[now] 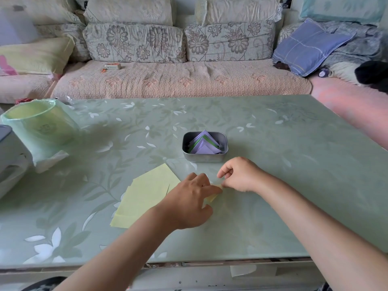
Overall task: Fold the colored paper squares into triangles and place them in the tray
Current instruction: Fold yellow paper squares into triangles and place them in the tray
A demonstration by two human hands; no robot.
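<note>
— So, on the near side of the tray, closest to the camera: what is going on?
— Two hands work one small yellow sheet just in front of the tray. The left hand has its fingers curled over it with the thumb tucked beneath, gripping it. The right hand pinches its far corner between thumb and fingertips. Most of the sheet is hidden under them.
— And the rest of the paper?
— A stack of yellow squares lies flat, near and to the left of the tray, partly under the left wrist. Inside the tray sit folded triangles, purple ones and green ones, overlapping.
— Any writing to read?
— Left of the tray, well apart, a pale green bin with a plastic liner carries a faint mark on its wall, too blurred to read. Beyond the tray, a small box on the sofa has a label too small to make out.
— The surface and the room?
— The table is pale green and glossy, with a leaf-and-flower pattern. The sofa runs behind the tray, with a pink quilted seat cover and floral back cushions. A blue pillow leans far right of the tray, a yellow pillow far left
</note>
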